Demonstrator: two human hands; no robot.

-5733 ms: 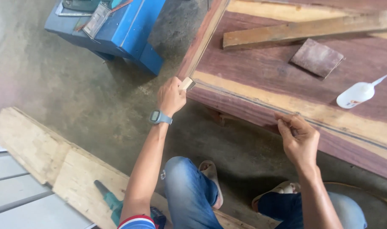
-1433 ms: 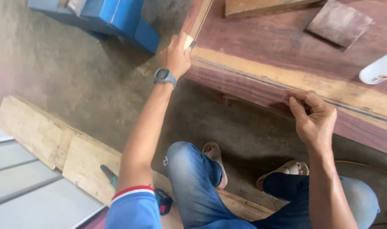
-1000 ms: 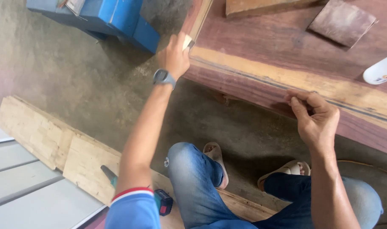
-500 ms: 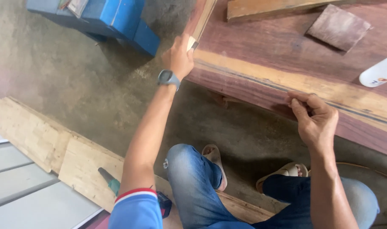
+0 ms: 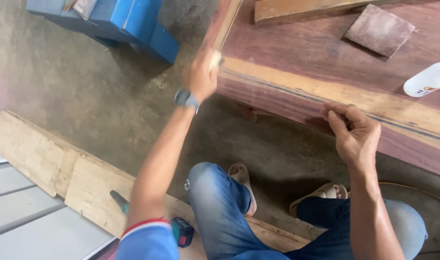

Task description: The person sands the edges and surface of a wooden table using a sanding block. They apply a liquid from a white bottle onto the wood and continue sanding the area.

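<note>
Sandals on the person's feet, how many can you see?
2. One sandal is on the concrete floor between the knees, partly behind the left leg. The other sandal is to its right, under the right arm, with its back part hidden by the jeans.

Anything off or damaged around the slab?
One thing: the white squeeze bottle lies on its side on the wooden slab; no spill shows. Left hand is motion-blurred at the corner; right hand grips the edge.

Bare floor (image 5: 99, 91) btwn blue box (image 5: 133, 21) & slab (image 5: 326, 62): passable.
</note>
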